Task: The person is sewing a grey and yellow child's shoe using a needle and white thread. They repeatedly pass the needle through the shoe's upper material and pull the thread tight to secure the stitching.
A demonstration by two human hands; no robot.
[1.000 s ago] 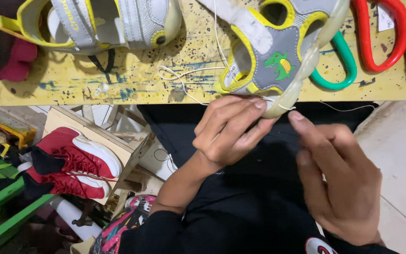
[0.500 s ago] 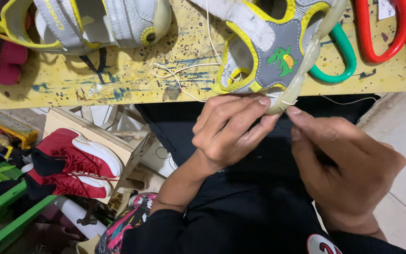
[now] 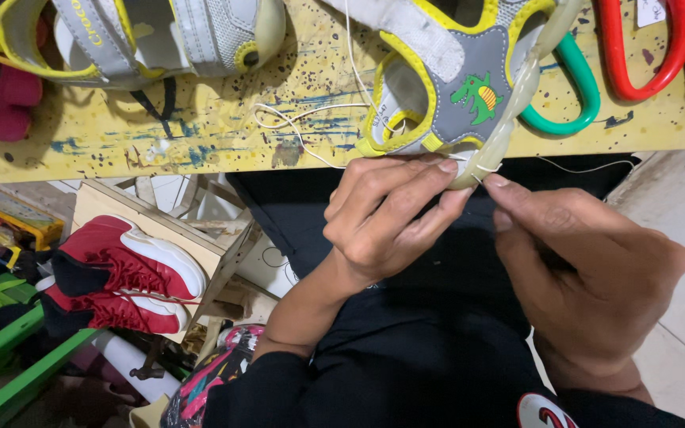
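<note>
Up close: grey-and-yellow sandal (image 3: 469, 79) with green dragon patch and pale translucent sole, hanging over the edge of paint-spattered yellow bench (image 3: 200, 147). Left hand (image 3: 386, 226) pinching the sole's edge, right hand (image 3: 588, 261) fingertips pressed together on white thread (image 3: 588, 167). Green scissors (image 3: 576, 91) touching behind; red sneakers (image 3: 120, 277) well below.

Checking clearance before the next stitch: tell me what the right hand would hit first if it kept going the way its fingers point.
The right hand points up-left; its fingertips already sit at the pale sole edge of the grey-and-yellow sandal, so that comes first. The left hand is close beside; depth unclear.
</note>
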